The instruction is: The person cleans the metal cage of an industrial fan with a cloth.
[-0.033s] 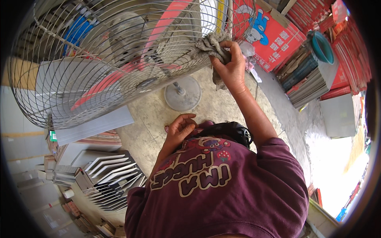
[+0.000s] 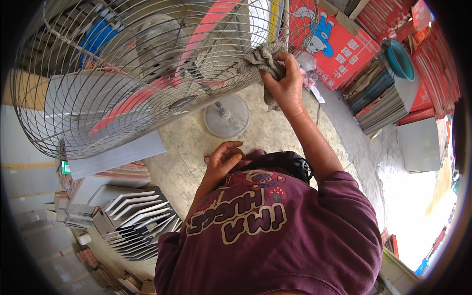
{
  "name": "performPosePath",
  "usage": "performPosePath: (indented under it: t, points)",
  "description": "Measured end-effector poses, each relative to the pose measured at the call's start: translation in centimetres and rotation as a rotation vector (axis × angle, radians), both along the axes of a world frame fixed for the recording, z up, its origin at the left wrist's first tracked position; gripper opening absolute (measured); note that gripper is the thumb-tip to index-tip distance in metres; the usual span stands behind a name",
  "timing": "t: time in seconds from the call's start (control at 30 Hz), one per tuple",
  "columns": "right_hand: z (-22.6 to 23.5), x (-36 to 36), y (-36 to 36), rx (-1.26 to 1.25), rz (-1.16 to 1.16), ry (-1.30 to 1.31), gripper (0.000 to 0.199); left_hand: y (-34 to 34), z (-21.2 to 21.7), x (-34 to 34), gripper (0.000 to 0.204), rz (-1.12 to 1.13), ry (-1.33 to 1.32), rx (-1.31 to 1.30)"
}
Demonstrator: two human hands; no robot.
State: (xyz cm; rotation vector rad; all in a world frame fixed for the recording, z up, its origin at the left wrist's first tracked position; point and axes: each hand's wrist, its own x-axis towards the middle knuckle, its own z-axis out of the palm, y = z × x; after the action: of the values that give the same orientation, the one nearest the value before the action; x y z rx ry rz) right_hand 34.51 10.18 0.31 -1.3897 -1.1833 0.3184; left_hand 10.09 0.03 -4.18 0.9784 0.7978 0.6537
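A large fan with a round wire guard (image 2: 54, 125) fills the upper left, tilted over me. Behind the wires are its red blades (image 2: 129, 105). Pinched in my right hand (image 2: 287, 86) is a crumpled, dirty grey rag (image 2: 263, 56), pressed against the right side of the guard. Part of the rag hangs below my fingers. My left hand (image 2: 223, 161) is held low before my body, away from the fan, its fingers loosely bent and apart with nothing in them. Beneath the guard, the fan's round grey base (image 2: 233, 125) rests on the floor.
A red printed carton (image 2: 339, 46) stands beyond my right hand, near stacked flattened cardboard (image 2: 435, 73) and a teal basin (image 2: 399, 60). At lower left is a rack of angled panels (image 2: 140, 211). A pale sheet (image 2: 123, 153) lies below the guard.
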Motion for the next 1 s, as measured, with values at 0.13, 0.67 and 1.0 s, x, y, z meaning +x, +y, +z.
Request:
performPosePath:
  t: [0.13, 0.67, 1.0]
  points:
    - [-3.2, 0.0, 0.3, -0.091, -0.039, -0.005, 0.039, -0.2, -0.3, -0.4, 0.035, 0.01, 0.008, 0.005]
    - [0.4, -0.5, -2.2, -0.067, 0.522, -0.037, 0.042, 0.4, -0.2, 0.3, 0.035, -0.025, 0.002, -0.057]
    - [-2.6, 1.3, -0.4, 0.017, 0.143, 0.362, 0.036, 0.4, 0.2, 0.5, 0.034, -0.003, -0.001, -0.068]
